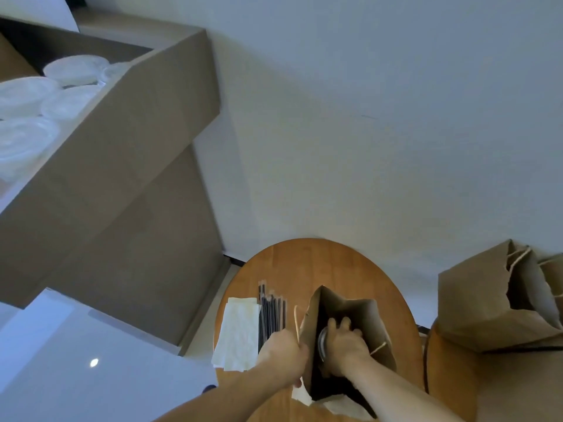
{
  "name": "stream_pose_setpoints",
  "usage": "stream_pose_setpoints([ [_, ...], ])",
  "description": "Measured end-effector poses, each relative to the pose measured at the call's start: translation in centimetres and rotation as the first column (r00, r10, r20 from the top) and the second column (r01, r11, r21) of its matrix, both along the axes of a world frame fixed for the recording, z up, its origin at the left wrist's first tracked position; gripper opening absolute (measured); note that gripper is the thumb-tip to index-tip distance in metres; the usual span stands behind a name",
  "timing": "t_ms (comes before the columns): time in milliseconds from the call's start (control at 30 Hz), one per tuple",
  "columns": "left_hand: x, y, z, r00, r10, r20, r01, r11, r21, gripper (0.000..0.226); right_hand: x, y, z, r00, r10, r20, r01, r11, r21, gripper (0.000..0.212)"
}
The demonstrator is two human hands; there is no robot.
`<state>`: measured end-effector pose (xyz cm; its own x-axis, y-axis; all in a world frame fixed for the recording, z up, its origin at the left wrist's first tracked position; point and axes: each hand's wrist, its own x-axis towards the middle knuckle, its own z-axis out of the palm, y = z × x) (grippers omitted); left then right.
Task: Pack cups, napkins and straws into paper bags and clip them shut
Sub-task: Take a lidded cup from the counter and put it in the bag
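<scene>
A brown paper bag [359,312] stands open on the round wooden table [320,263]. My left hand [281,357] grips the bag's left rim beside its paper handle. My right hand [345,345] reaches inside the bag, its fingers curled round a clear plastic cup [322,342] with a lid. Several black straws [271,312] lie on the table left of the bag. Next to the straws sits a stack of white napkins [237,333]. Another napkin [341,405] shows under the bag's near edge.
A large open cardboard box [128,141] at the left holds several clear lidded cups [67,71]. At the right, more brown paper bags [499,303] stand on a second wooden table [451,367]. A white wall is behind.
</scene>
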<state>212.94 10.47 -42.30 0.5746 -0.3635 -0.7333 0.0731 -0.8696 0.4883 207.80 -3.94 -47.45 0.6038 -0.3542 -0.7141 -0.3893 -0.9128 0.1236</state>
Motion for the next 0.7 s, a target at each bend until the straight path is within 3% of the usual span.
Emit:
stream_pose_setpoints([
  [133,0.1,-0.1,0.1,1.0,-0.017,0.003,0.017,1.0,0.02,0.027,0.1,0.6,-2.1,0.999,0.053,0.01,-0.053,0.998,-0.026,0.088],
  [367,0.0,0.1,-0.2,1.0,-0.025,-0.002,0.025,1.0,-0.015,0.031,-0.4,1.0,-3.7,0.996,-0.082,0.038,0.081,0.997,0.02,0.081],
  [567,-0.2,0.3,-0.7,0.999,-0.03,0.03,0.031,0.999,-0.014,0.032,-0.7,1.6,-3.3,0.992,-0.096,0.083,0.093,0.995,0.034,0.075],
  [700,-0.2,0.3,-0.7,0.999,-0.042,0.019,0.043,0.998,-0.053,0.034,-0.2,1.7,-1.8,0.989,-0.146,0.03,0.144,0.987,0.065,0.086],
])
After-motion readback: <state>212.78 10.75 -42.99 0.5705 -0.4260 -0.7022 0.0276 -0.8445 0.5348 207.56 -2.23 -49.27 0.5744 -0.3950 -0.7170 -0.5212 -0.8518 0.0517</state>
